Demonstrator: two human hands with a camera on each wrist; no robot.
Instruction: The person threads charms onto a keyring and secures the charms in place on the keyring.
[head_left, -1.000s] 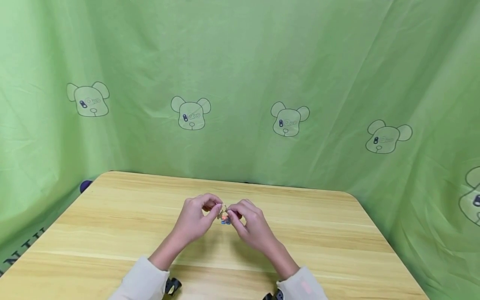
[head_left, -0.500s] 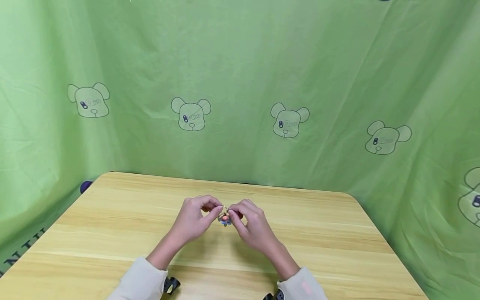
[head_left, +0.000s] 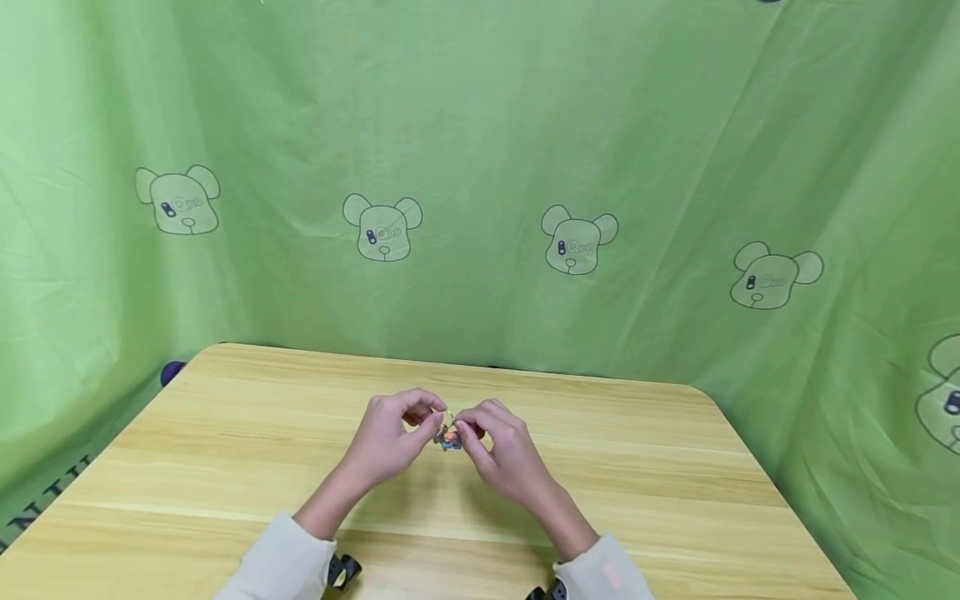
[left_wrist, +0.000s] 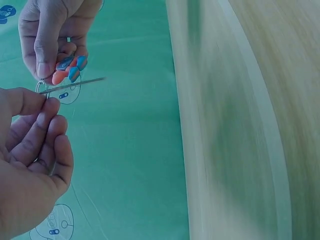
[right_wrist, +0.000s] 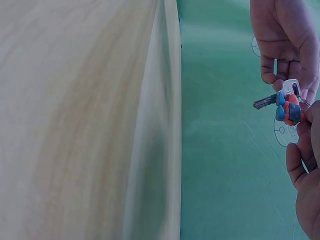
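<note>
Head view shows little change: both hands stay above the counter (head_left: 225,433), left hand (head_left: 390,437) pinching the key ring (left_wrist: 41,87), right hand (head_left: 506,450) gripping the orange-and-blue charm (right_wrist: 288,107) with its key (right_wrist: 264,103). Green cloth (head_left: 480,167) hangs behind. The fingers hide most of the ring.

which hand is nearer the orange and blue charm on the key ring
Right. The right hand pinches the orange and blue charm itself, while the left hand holds the key ring just beside it, with the key sticking out.
</note>
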